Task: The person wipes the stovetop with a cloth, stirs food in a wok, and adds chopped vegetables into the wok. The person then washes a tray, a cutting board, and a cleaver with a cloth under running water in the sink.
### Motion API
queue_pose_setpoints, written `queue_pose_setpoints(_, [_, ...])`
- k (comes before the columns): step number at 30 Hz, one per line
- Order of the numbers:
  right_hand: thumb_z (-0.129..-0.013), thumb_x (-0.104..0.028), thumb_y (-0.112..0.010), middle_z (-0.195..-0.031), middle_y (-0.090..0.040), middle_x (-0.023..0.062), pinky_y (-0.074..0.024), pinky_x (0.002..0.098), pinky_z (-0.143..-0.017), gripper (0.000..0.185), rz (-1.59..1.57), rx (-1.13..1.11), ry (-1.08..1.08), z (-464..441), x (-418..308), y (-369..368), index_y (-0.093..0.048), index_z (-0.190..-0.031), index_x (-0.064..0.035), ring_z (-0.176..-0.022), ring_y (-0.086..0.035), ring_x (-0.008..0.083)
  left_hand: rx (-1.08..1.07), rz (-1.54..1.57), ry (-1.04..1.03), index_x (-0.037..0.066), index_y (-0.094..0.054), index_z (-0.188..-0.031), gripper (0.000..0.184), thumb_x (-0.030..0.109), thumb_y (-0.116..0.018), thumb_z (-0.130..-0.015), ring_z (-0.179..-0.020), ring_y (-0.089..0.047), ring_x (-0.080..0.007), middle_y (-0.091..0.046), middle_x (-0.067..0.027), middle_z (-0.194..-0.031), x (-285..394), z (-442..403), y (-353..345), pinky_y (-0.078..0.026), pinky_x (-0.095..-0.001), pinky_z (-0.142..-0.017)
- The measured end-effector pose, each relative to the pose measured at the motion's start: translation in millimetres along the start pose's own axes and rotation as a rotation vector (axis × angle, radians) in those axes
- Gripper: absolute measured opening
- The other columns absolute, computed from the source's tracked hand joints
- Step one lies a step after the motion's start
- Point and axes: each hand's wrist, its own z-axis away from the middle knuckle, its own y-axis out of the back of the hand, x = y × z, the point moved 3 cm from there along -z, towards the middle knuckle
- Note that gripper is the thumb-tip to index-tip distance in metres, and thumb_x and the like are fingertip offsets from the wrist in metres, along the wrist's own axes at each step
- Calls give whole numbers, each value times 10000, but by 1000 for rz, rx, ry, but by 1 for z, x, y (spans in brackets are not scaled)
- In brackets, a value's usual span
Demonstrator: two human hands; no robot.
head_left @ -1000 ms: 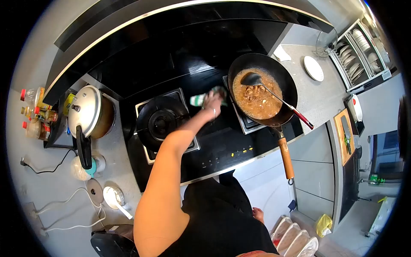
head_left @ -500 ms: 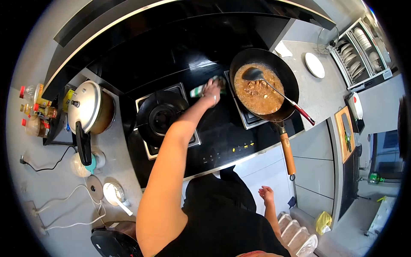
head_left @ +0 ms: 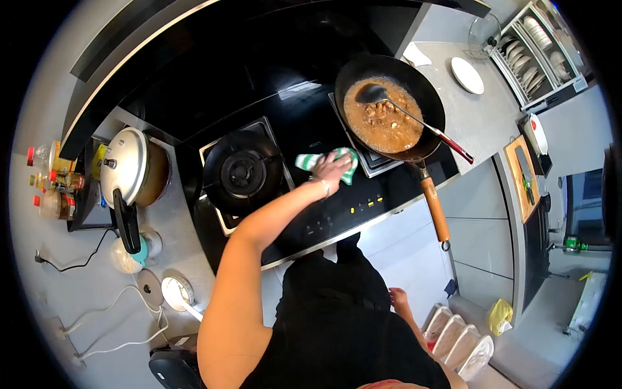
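My left hand (head_left: pixel 330 170) presses a green-and-white striped cloth (head_left: pixel 350 175) onto the black glass hob (head_left: pixel 304 201), between the two burners, with its fingers bent over the fabric. To the right, a wok (head_left: pixel 439 107) stands on the right burner, with brown bubbling sauce and chunks of food (head_left: pixel 389 133) in it. A spatula (head_left: pixel 418 120) with a red-tipped handle rests in the wok. My right hand (head_left: pixel 399 299) hangs beside my body over the floor, holding nothing that I can see; its loosely bent fingers are partly hidden by my black clothing.
The bare left burner (head_left: pixel 243 174) has a black ring. A pressure cooker (head_left: pixel 126 165) and bottles (head_left: pixel 55 188) stand on the left counter. The wok's wooden handle (head_left: pixel 435 211) juts past the hob's front edge. A white plate (head_left: pixel 467 76) and dish rack (head_left: pixel 538 55) are at right.
My left hand has drawn the cloth from the back of the hob toward the front edge and slightly right. My right hand has moved slightly left, closer to my body.
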Motion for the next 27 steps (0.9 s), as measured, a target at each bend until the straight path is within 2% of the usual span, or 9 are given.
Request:
queue_pose_setpoints(5, [-845, -174, -547, -763, -627, 98, -492, 258, -547, 195, 14, -72, 84, -20, -41, -23, -582, -963, -23, -635, -607, 174, -101, -2, -89, 163, -488, -1223, 607, -27, -529, -649, -1248, -317, -289, -355, -2, -1380, 59, 18, -11, -305, -472, -981])
queue_pose_setpoints(7, [-880, -184, -504, -809, -622, 61, -485, 261, -611, 193, 94, -93, 153, -18, -67, -30, -557, -1019, -60, -726, -619, 160, -70, 65, -119, 153, -504, -1202, 545, -14, -516, -683, -1224, -345, -286, -368, -1, -1371, 61, 37, -9, -344, -442, -948])
queue_pose_setpoints(9, [-884, -173, -495, -808, -623, 58, -482, 262, -630, 178, 101, -79, 187, -9, -88, -36, -565, -1010, -70, -721, -616, 157, -46, 73, -80, 148, -523, -1183, 537, -10, -527, -670, -1206, -367, -285, -380, -2, -1364, 55, 63, -10, -360, -429, -923])
queue_pose_setpoints(14, [-868, -176, -518, -811, -627, 62, -484, 263, -620, 172, 133, -84, 141, -7, -85, -36, -572, -995, -72, -713, -616, 158, 24, 87, 151, 142, -493, -1213, 595, -45, -518, -649, -1227, -347, -312, -349, -33, -1380, 60, 158, 11, -323, -448, -960])
queue_pose_setpoints(17, [-845, -189, -546, -783, -626, 70, -483, 252, -568, 179, 187, -98, 60, -22, -56, -30, -571, -979, -73, -676, -610, 156, 117, 126, 287, 140, -513, -1197, 554, -40, -520, -673, -1217, -370, -308, -380, -41, -1364, 60, 217, 14, -320, -418, -975])
queue_pose_setpoints(18, [-847, -166, -542, -766, -626, 75, -480, 249, -538, 165, 191, -79, 27, -19, -53, -31, -573, -969, -59, -644, -607, 158, 164, 64, 323, 139, -535, -1163, 513, -12, -521, -673, -1192, -389, -308, -423, -30, -1324, 60, 233, 17, -361, -407, -940])
queue_pose_setpoints(21, [-851, -153, -537, -742, -624, 83, -477, 246, -506, 159, 237, -101, -12, -13, -47, -28, -572, -961, -44, -600, -596, 154, 206, -3, 516, 133, -539, -1153, 525, -29, -535, -654, -1187, -394, -310, -431, -34, -1317, 50, 280, 17, -358, -418, -945])
queue_pose_setpoints(23, [-853, -160, -535, -737, -623, 88, -477, 248, -504, 166, 282, -119, 1, -17, -52, -24, -570, -963, -41, -589, -589, 152, 174, -105, 747, 128, -533, -1172, 567, -52, -544, -634, -1176, -398, -322, -423, -53, -1329, 40, 316, 23, -350, -435, -956])
queue_pose_setpoints(27, [-850, -172, -535, -734, -619, 99, -479, 252, -503, 179, 318, -152, 69, -33, -85, -24, -564, -962, -34, -583, -587, 156, 380, -217, 1029, 92, -497, -1197, 585, -80, -521, -638, -1153, -381, -347, -382, -46, -1362, 4, 377, 36, -354, -415, -948])
